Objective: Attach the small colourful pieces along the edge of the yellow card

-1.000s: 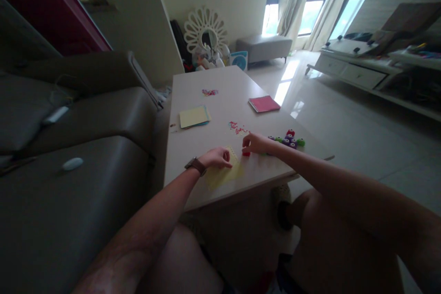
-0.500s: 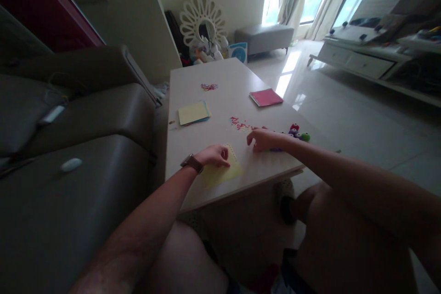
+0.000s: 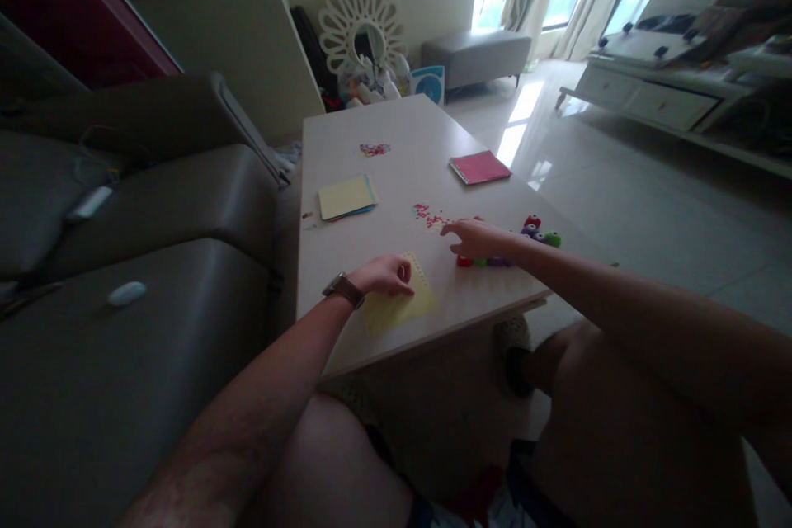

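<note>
No Legible Text

No lettering, label, brand, number or sign can be read anywhere in view.
</note>
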The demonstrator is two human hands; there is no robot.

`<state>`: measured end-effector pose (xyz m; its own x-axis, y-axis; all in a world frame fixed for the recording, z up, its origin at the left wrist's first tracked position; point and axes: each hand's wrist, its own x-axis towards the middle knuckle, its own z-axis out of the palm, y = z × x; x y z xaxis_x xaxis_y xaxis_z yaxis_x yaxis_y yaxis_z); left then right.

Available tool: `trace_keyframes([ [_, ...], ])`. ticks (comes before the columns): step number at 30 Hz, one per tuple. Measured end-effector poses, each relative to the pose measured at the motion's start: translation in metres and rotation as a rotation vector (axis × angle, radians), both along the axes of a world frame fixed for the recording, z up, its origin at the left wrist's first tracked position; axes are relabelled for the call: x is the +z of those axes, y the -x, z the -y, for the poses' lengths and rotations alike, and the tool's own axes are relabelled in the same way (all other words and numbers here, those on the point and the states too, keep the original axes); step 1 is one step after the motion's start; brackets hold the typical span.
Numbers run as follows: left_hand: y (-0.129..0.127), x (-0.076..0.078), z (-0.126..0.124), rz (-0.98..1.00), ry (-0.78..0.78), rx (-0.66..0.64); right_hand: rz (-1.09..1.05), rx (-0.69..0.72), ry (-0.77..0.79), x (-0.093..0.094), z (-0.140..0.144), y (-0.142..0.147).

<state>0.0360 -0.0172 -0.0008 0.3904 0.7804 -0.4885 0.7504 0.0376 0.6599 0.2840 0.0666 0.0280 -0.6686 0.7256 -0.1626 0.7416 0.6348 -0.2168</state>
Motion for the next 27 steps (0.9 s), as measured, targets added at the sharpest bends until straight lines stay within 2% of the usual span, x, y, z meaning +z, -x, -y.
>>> trace_keyframes([
  [4,0.001,-0.003,-0.002,-0.008,-0.013,0.000,0.030,-0.043,0.034,0.003,-0.004,-0.003],
  [12,0.006,-0.011,-0.007,-0.006,-0.013,-0.024,0.167,0.048,0.056,0.021,0.010,0.001],
  [20,0.003,-0.008,-0.005,-0.003,0.009,-0.005,0.205,0.094,0.017,0.019,0.011,0.001],
  [27,0.004,-0.007,-0.003,0.008,0.014,0.008,0.214,0.081,0.035,0.022,0.014,0.002],
])
